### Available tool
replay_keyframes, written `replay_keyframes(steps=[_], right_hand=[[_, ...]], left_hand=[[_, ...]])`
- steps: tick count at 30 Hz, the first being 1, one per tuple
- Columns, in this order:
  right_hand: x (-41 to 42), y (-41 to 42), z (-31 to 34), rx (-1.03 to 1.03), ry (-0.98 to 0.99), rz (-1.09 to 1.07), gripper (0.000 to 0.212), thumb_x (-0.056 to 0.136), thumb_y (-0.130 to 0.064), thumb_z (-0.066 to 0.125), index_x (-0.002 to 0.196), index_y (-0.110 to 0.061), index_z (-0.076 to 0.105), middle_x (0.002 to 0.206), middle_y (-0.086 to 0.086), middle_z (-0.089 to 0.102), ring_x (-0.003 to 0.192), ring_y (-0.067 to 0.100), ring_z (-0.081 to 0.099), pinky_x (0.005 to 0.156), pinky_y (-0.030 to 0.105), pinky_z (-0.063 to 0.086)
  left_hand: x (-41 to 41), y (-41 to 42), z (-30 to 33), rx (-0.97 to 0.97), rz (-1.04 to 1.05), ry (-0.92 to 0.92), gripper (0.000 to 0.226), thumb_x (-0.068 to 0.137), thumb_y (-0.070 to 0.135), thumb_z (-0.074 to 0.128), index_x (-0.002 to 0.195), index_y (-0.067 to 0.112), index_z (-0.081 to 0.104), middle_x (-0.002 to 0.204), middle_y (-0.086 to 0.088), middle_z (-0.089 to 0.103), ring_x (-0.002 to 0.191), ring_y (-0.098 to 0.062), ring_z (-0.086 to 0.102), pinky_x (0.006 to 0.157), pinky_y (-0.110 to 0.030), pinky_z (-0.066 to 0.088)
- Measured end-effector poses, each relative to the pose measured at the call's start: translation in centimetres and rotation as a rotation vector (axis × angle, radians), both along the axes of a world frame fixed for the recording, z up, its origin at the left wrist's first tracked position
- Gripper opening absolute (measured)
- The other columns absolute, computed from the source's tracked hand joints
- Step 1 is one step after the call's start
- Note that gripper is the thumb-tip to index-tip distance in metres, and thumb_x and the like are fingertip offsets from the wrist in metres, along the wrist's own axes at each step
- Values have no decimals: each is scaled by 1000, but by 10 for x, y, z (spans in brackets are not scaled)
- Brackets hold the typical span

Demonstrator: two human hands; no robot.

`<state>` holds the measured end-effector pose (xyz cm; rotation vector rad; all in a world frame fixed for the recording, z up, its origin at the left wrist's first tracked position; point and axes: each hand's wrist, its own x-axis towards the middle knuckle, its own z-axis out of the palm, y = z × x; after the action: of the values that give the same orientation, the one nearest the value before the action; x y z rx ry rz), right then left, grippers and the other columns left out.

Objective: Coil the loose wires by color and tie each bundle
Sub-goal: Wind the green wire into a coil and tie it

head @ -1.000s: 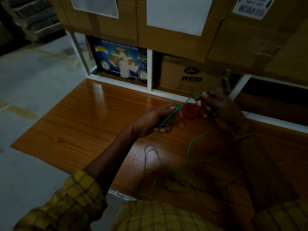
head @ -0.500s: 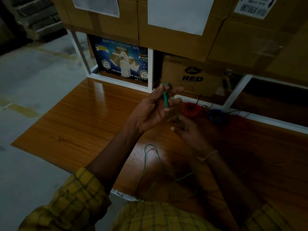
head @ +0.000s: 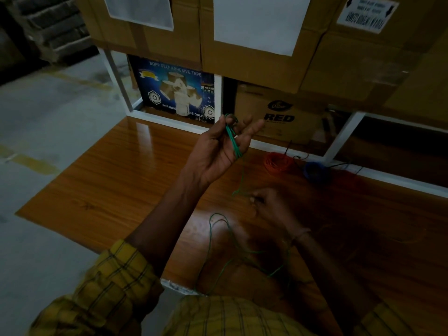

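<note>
Dim storage shelving backs the wooden surface (head: 101, 190). Left hand (head: 218, 151) fingers (head: 252, 127) pinch several green wire (head: 232, 141) loops upright, evidently as a winding form; right hand (head: 269, 204) pinches the trailing strand below, apparently feeding slack. Orange bundle (head: 277, 162) and blue bundle (head: 314, 170) lie beyond.

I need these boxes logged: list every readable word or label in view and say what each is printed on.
"BOPP SELF ADHESIVE TAPE": top of the blue carton.
"FOR INDU... ...SE ONLY": same carton, bottom edge, middle hidden.
"RED": brown carton; the logo above it is too dark to read.
White label, upper right: upside down and blurred, unreadable.
White sheets: blank.
</note>
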<state>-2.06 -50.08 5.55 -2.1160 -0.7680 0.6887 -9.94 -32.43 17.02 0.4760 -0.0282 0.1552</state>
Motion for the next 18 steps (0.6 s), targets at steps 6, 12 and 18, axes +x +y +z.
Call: replay_keyframes(steps=[6,12,18], right_hand=[[7,-2,-5,-246,-195,102,31,100,-1,52,125,-7,70,122,20,69,116,38,64,100,44,50],[5,-4,11,-27,-127,-2,20,106,-14,50,98,-8,68,97,16,71,83,19,62,78,42,54],[10,-5,21,82,-31,-16,13,103,-18,58,109,-14,69,99,2,68,88,15,63,75,32,51]], left_hand=[[-1,1,7,33,-123,-6,33,113,32,33,96,11,52,124,-19,63,92,-24,75,49,-12,47],[-4,0,4,309,-217,137,30,115,30,34,96,13,50,117,-20,65,58,-9,56,38,-13,29],[-8,-9,3,285,-236,99,34,115,31,33,97,14,56,121,-19,71,86,-23,76,56,-22,58]])
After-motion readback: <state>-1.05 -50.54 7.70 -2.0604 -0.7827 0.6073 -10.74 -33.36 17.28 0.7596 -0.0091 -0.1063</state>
